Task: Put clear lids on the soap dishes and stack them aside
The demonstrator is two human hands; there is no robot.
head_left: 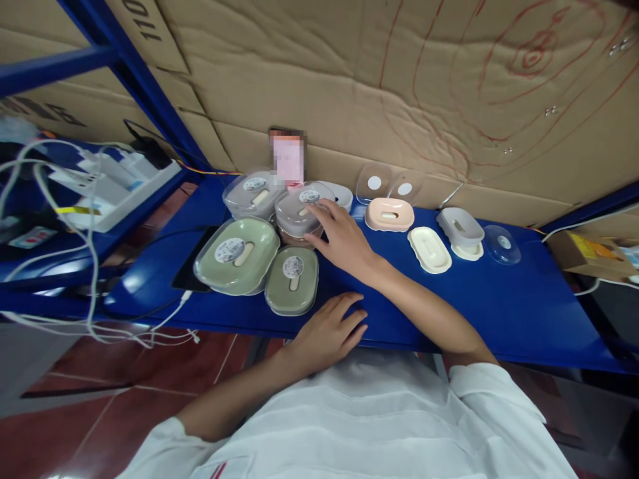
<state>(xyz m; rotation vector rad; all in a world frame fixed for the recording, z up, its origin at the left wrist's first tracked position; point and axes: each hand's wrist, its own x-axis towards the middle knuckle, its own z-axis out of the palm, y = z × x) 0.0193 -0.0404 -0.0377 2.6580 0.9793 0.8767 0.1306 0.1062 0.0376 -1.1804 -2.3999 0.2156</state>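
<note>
My right hand (344, 241) reaches over the right end of a greyish lidded soap box (294, 214). Its fingers and thumb are spread apart, with fingertips over the clear lid; firm contact cannot be made out. A brownish base (292, 238) shows below that box. My left hand (330, 332) lies at the table's front edge, fingers apart and holding nothing. Closest to it is a small green lidded soap box (284, 293). A larger green lidded box (229, 269) stands left of that, and another grey lidded box (254, 193) sits behind.
On the blue table (524, 313) stand a pink soap dish (389, 215), a cream tray (430, 251), a grey dish (462, 223) and a loose clear lid (502, 245). White cables (92, 219) hang at left. Cardboard (319, 86) backs the table.
</note>
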